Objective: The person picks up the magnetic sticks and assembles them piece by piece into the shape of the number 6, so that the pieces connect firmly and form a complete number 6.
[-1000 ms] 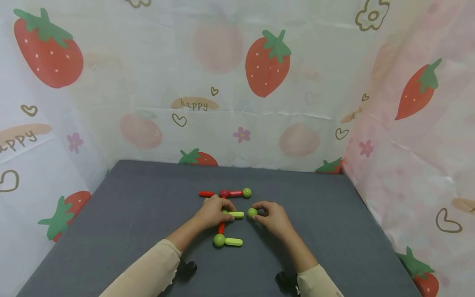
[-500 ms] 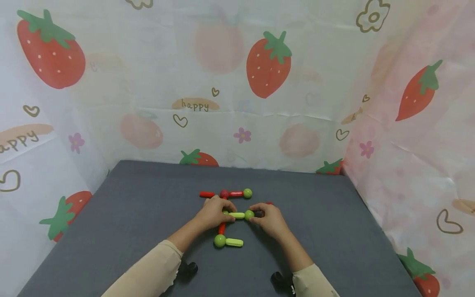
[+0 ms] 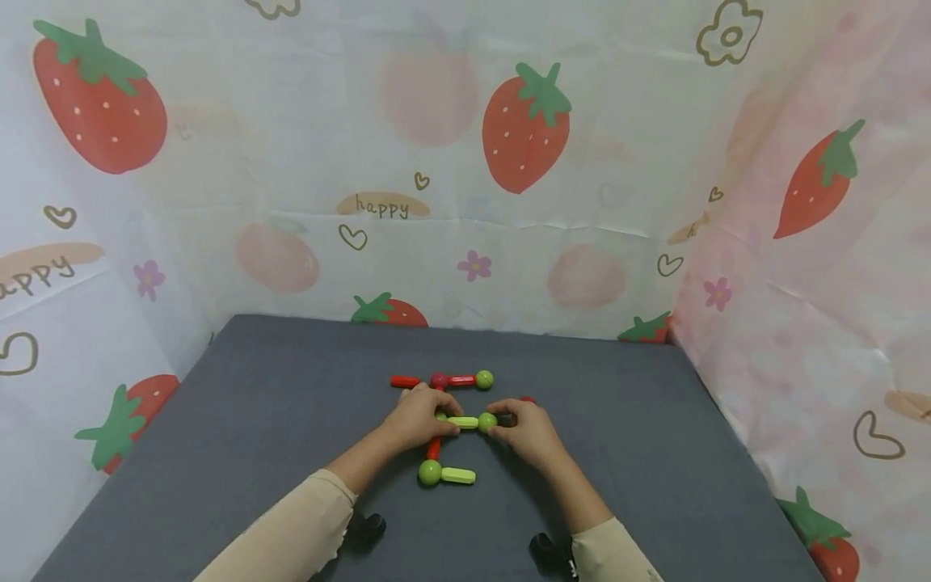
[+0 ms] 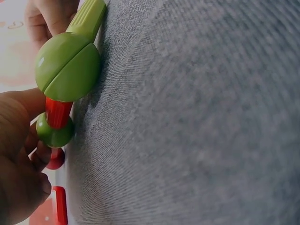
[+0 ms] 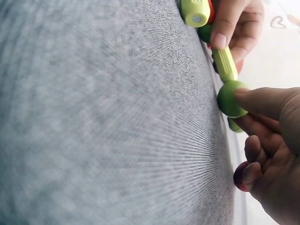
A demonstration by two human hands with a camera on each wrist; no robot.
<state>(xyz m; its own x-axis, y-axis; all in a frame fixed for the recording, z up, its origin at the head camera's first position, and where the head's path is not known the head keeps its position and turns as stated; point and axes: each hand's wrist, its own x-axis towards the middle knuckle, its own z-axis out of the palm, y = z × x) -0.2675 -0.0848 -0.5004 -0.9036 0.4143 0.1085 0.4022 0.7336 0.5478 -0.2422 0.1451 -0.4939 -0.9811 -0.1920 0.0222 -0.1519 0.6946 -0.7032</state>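
Observation:
My left hand (image 3: 418, 416) grips a middle green ball (image 4: 55, 133) of a magnetic ball-and-rod figure, its fingers and thumb curled round it. From that ball a light green rod (image 3: 464, 423) runs right to another green ball (image 3: 486, 423), pinched between the thumb and finger of my right hand (image 3: 534, 428). The ball meets the rod's end. A dark red ball (image 5: 241, 176) sits under the curled lower fingers of the right hand. Toward me, a red rod (image 3: 434, 449) leads to a larger green ball (image 3: 430, 473) with a light green rod (image 3: 458, 477) at its side.
At the figure's far end are a red ball (image 3: 439, 380), a red rod (image 3: 461, 381) and a green ball (image 3: 484, 379). Another red rod (image 3: 404, 381) lies left of them. All rest on a grey cloth-covered table (image 3: 618, 485), with strawberry-print curtains (image 3: 524, 242) around it.
My right hand has moved slightly left, bringing its green ball against the light green rod's end. The left hand keeps its grip in the same place.

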